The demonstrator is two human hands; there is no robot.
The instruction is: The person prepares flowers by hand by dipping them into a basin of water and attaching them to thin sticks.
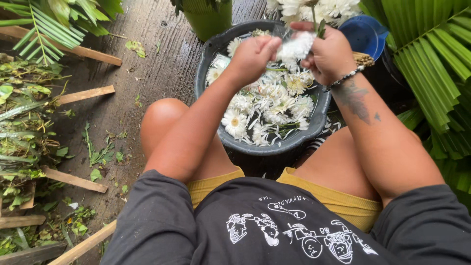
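Sitting low over a wet dark wooden floor [162, 54], the person works above a round dark grey plastic basin [274, 145] filled with white daisy-like flower heads [235, 120], wedged between the bare knees. The basin's near rim touches both thighs, so no room is left at 6 o'clock. At 12 o'clock a green plastic pot [208, 19] stands just beyond the far rim, and a blue round plastic bucket [365, 37] sits at 2 o'clock, close to the right wrist. Broad green palm fronds [431, 64] crowd the whole 3 o'clock side. The widest free floor lies at 9 to 10 o'clock, bounded farther out by pale wooden slats [86, 94] and heaps of green leaf cuttings [22, 127].

Both forearms reach forward from the dark sleeves and meet over the far half of the basin. The left hand [252, 56] is curled into a fist, its grip pinched on a white flower head [294, 48] at the fingertips. The right hand [328, 54], wearing a beaded bracelet [346, 77] at the wrist, is clenched on the same flower from the other side, a green stem [314, 17] rising above its knuckles. This flower hangs in the air between the hands, at about 1 o'clock over the basin.
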